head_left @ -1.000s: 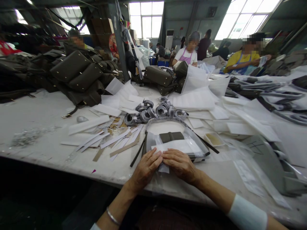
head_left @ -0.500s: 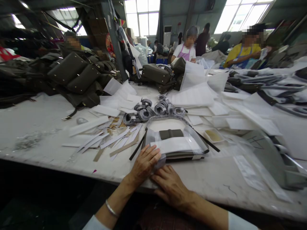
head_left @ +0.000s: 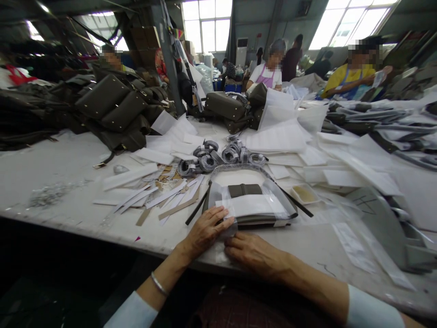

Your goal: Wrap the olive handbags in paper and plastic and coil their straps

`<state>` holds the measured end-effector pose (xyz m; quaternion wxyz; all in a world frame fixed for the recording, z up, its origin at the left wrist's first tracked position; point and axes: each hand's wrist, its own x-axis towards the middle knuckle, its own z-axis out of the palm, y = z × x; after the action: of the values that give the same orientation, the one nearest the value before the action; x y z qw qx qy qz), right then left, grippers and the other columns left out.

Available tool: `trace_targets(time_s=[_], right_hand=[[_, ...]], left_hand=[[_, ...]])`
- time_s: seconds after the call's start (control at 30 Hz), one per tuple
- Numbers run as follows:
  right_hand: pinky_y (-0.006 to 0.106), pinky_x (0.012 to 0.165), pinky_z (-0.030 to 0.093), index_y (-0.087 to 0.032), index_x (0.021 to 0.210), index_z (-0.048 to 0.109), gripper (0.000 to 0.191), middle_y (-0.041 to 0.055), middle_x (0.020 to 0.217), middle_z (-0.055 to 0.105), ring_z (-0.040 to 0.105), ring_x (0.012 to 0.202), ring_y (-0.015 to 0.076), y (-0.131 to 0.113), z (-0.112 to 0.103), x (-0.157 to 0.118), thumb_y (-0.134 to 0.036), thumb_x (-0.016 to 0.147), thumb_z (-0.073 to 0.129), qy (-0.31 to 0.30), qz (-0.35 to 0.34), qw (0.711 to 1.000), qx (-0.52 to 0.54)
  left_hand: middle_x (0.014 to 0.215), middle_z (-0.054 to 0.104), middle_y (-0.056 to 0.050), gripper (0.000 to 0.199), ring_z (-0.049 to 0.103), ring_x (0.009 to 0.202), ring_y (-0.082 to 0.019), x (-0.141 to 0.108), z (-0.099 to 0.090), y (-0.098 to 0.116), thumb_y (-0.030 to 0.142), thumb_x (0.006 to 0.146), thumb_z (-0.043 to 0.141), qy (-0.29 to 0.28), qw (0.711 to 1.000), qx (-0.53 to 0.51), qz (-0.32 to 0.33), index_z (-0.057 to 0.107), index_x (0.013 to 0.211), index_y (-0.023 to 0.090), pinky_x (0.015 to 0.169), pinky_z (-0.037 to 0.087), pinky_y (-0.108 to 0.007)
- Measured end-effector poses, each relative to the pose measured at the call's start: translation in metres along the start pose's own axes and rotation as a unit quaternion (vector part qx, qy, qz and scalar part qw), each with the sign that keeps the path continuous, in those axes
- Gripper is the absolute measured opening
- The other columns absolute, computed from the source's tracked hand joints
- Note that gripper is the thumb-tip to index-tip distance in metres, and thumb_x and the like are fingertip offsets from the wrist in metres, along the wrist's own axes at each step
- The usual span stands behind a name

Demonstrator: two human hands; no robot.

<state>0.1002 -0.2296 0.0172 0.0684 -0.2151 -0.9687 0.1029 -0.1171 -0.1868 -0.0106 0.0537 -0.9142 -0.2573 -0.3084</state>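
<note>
A dark olive handbag (head_left: 244, 190) lies in front of me at the table's near side. Its arched handle (head_left: 235, 167) is wrapped in film, and a white sheet (head_left: 254, 207) covers part of its front. My left hand (head_left: 206, 231) rests on the bag's near left corner, fingers stretched out over the covering. Just right of it, my right hand (head_left: 254, 253) has its fingers curled together at a strip of clear plastic film (head_left: 222, 249) hanging from that corner. The fingertips of the right hand are partly hidden.
Rolled straps (head_left: 208, 162) and paper strips (head_left: 174, 193) lie beyond and left of the bag. White foam sheets (head_left: 278, 136) are stacked behind. A small tray (head_left: 305, 194) sits to the right. Dark bags (head_left: 112, 102) are heaped at left. Co-workers (head_left: 271, 68) stand across the table.
My right hand has shifted slightly right and turned flatter, baring more of the film at the corner. My left hand stays on the bag's corner. The view has tilted a little.
</note>
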Motion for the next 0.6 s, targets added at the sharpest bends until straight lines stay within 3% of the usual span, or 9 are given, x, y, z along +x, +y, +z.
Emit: trace_targets(time_s=[0.1, 0.27, 0.43, 0.6], right_hand=[[0.032, 0.068, 0.045, -0.013, 0.093, 0.063, 0.012, 0.0089, 0.086, 0.065, 0.054, 0.075, 0.0196, -0.005, 0.002, 0.011, -0.012, 0.091, 0.052, -0.010, -0.035, 0.995, -0.089], [0.042, 0.087, 0.045, -0.015, 0.088, 0.063, 0.012, 0.0070, 0.085, 0.065, 0.054, 0.083, 0.0217, 0.001, 0.029, 0.026, -0.019, 0.093, 0.053, 0.093, -0.073, 0.985, -0.122], [0.040, 0.088, 0.047, -0.017, 0.080, 0.060, 0.018, 0.0070, 0.082, 0.064, 0.054, 0.086, 0.0217, 0.009, 0.052, 0.025, -0.019, 0.093, 0.049, 0.180, -0.022, 0.982, -0.055], [0.034, 0.085, 0.050, -0.015, 0.089, 0.059, 0.019, 0.0111, 0.090, 0.064, 0.056, 0.088, 0.0208, 0.011, 0.048, 0.017, -0.015, 0.091, 0.040, 0.225, -0.015, 0.971, 0.079]], left_hand=[[0.124, 0.064, -0.009, 0.032, 0.054, 0.125, -0.022, 0.001, -0.001, 0.001, 0.012, 0.097, 0.043, -0.007, 1.000, 0.003, -0.003, 0.059, 0.125, 0.019, 0.102, 0.051, -0.040], [0.125, 0.063, -0.010, 0.032, 0.054, 0.125, -0.023, 0.000, -0.003, 0.004, 0.015, 0.099, 0.041, -0.008, 0.999, 0.036, 0.002, 0.059, 0.125, 0.019, 0.102, 0.052, -0.042], [0.130, 0.062, -0.010, 0.032, 0.048, 0.133, -0.023, -0.001, -0.002, 0.006, 0.017, 0.099, 0.042, -0.007, 0.998, 0.059, 0.011, 0.057, 0.128, 0.019, 0.109, 0.045, -0.043], [0.131, 0.062, -0.011, 0.035, 0.044, 0.136, -0.022, 0.001, -0.001, 0.009, 0.011, 0.100, 0.038, 0.006, 0.998, 0.049, 0.033, 0.052, 0.131, 0.011, 0.115, 0.039, -0.042]])
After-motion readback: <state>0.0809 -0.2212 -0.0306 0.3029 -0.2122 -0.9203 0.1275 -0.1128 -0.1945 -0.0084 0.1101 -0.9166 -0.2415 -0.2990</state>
